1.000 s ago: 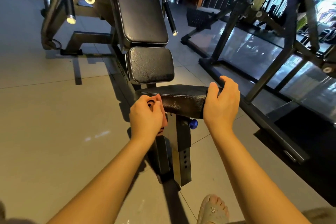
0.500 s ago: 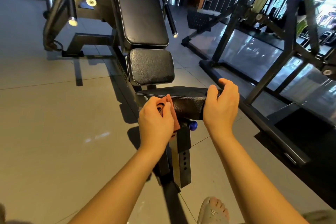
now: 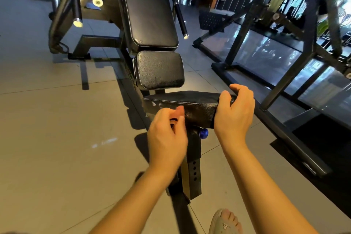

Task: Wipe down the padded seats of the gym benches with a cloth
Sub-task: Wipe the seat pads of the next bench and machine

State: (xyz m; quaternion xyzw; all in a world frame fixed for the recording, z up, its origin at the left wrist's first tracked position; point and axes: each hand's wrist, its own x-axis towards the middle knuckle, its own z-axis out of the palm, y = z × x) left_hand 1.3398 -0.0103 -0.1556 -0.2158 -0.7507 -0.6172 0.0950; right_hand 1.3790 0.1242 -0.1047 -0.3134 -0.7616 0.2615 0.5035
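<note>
Gripping the right end of the front pad point(image 3: 190, 100), your right hand point(image 3: 234, 114) has its fingers curled over the top edge and steadies the pad. Your left hand point(image 3: 167, 137) is bunched against the pad's near face, fingers curled round what is probably the cloth point(image 3: 180, 110); only a pinkish sliver shows above the knuckles, so take that as likely rather than certain. Over the last second that hand has slid from the pad's left corner toward its middle, and it now sits just left of the blue knob point(image 3: 203, 133). That suggests you are wiping the front edge in one sideways stroke, with the stretch up to your right hand left to cover. The seat pad point(image 3: 159, 70) and back pad point(image 3: 148, 11) lie beyond, clear of both hands.
</note>
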